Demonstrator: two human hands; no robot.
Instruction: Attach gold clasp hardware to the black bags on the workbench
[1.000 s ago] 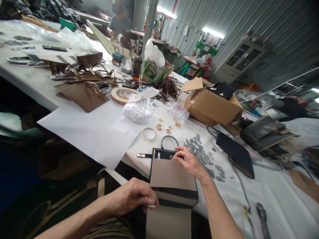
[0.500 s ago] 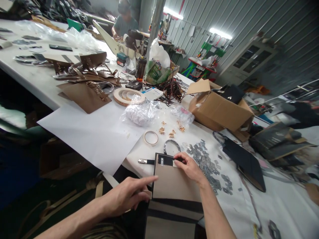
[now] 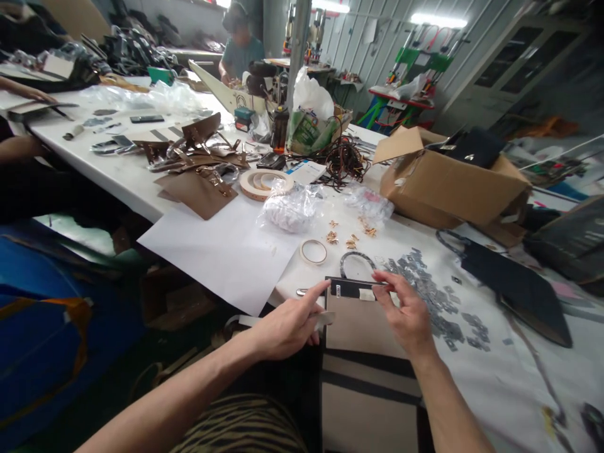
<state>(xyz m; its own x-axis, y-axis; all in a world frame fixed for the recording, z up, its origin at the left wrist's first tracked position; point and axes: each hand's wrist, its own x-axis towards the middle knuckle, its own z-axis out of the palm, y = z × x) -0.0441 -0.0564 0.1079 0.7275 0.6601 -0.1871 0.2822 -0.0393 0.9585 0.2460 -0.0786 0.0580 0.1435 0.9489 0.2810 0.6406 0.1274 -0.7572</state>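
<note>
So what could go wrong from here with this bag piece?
The bag piece reaches past the table edge, so it might slip or tilt. The right hand is close to the loose grey plates and could scatter them. The pale strip in the left hand might catch on the piece.

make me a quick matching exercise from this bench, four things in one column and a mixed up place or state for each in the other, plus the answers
1 box
2 small tape roll
3 gold pieces
4 grey pieces

a in a few small clusters
b scattered beside the right hand
c open, something black inside
d lying flat, a single ring

Right pairs: 1-c, 2-d, 3-a, 4-b
</note>
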